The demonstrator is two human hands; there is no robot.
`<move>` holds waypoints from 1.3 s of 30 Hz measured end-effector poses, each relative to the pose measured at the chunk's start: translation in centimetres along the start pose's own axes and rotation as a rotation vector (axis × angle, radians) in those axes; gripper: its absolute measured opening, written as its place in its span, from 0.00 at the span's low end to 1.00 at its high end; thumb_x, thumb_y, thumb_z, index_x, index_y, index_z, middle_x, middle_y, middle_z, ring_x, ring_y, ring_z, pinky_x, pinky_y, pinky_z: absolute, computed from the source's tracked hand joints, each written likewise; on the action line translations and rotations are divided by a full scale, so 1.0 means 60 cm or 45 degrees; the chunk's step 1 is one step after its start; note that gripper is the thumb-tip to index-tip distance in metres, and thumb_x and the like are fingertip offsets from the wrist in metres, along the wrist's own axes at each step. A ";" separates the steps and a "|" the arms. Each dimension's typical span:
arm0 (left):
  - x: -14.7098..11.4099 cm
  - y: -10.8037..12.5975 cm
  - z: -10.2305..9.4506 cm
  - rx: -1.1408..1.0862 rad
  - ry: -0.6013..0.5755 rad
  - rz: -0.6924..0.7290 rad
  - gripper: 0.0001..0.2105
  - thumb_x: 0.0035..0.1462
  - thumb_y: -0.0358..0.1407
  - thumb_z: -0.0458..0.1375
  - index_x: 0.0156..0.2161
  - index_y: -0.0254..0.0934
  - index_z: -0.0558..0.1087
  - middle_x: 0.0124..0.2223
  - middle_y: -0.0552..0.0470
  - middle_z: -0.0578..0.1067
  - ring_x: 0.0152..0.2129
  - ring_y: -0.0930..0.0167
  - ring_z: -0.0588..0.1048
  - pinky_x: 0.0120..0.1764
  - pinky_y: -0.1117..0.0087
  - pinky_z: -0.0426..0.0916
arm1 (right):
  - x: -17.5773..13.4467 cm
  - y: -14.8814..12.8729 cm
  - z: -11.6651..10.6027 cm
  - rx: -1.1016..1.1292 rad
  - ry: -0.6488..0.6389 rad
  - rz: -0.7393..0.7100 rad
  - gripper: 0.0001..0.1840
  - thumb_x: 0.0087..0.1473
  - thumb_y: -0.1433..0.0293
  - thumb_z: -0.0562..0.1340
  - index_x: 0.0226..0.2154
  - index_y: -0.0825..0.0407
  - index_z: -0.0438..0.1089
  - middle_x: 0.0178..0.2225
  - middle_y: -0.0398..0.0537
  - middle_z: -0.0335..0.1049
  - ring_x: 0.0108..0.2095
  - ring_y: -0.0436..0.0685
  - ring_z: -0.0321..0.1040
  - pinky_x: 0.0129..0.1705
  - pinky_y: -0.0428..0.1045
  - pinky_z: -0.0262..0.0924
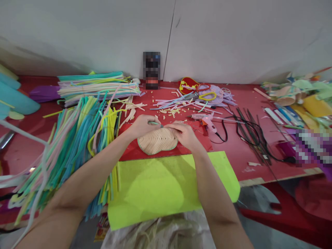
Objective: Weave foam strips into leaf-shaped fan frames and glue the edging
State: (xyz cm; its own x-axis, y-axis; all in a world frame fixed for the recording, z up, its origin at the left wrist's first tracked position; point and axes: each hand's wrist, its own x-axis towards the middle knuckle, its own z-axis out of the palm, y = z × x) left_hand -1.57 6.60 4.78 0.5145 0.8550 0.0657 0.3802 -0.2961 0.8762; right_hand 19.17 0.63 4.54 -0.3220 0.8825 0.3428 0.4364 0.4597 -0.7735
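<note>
A cream chevron-patterned piece (pixel 157 141) with a thin green edging lies on the red work surface, seemingly made of pipe cleaners. My left hand (pixel 144 126) is closed at its upper left edge, with a bit of the green edging showing by the fingers. From the upper right, my right hand (pixel 183 133) pinches the same edge, its fingertips almost meeting those of the left. A tiny dark grey spot shows between the fingertips; what it is I cannot make out.
Bundles of coloured pipe cleaners (pixel 85 135) crowd the left. Cream offcuts (pixel 171 111), yellow-handled scissors (pixel 207 95) and a pink glue gun (pixel 209 122) with a black cord lie beyond and to the right. A phone (pixel 151 69) leans on the wall. A lime-green sheet (pixel 155 186) covers the front edge.
</note>
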 end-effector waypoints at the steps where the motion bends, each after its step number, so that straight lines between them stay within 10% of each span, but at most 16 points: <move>1: 0.000 -0.002 0.001 0.007 0.000 0.003 0.11 0.47 0.42 0.58 0.31 0.36 0.76 0.30 0.53 0.76 0.29 0.73 0.72 0.34 0.72 0.65 | 0.000 0.000 -0.001 0.000 -0.006 -0.004 0.14 0.58 0.72 0.54 0.41 0.49 0.73 0.35 0.46 0.70 0.35 0.50 0.66 0.39 0.47 0.59; 15: 0.007 -0.002 -0.022 0.144 -0.101 0.016 0.18 0.57 0.44 0.47 0.32 0.34 0.74 0.30 0.52 0.75 0.30 0.72 0.71 0.34 0.72 0.63 | 0.001 0.002 0.006 -0.032 0.044 0.026 0.14 0.57 0.73 0.54 0.41 0.48 0.72 0.34 0.45 0.71 0.33 0.50 0.66 0.37 0.47 0.59; 34: 0.003 0.001 -0.013 0.074 -0.120 0.011 0.11 0.50 0.40 0.56 0.34 0.36 0.76 0.33 0.52 0.77 0.31 0.71 0.73 0.37 0.71 0.66 | -0.001 0.001 0.004 0.005 -0.004 0.029 0.14 0.57 0.72 0.54 0.41 0.48 0.72 0.36 0.45 0.70 0.35 0.50 0.66 0.39 0.47 0.59; 36: 0.007 -0.002 -0.024 0.081 0.007 0.033 0.12 0.52 0.41 0.55 0.36 0.36 0.75 0.36 0.50 0.77 0.36 0.68 0.73 0.41 0.69 0.66 | 0.000 0.004 0.005 0.021 0.092 0.071 0.15 0.57 0.71 0.54 0.45 0.48 0.70 0.36 0.45 0.70 0.35 0.50 0.66 0.40 0.47 0.59; 39: 0.014 -0.003 -0.033 -0.023 0.585 0.088 0.17 0.55 0.43 0.52 0.46 0.37 0.71 0.49 0.45 0.72 0.48 0.66 0.68 0.49 0.65 0.63 | 0.004 0.007 0.006 0.060 0.427 0.180 0.22 0.57 0.67 0.55 0.55 0.47 0.60 0.33 0.45 0.69 0.32 0.51 0.65 0.37 0.48 0.61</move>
State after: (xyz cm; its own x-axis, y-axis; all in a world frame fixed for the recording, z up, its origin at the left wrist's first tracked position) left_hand -2.71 8.23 5.59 0.1429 0.9348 0.3251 0.3415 -0.3549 0.8703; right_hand 18.98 1.00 4.10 0.0351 0.9241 0.3805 0.4153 0.3328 -0.8466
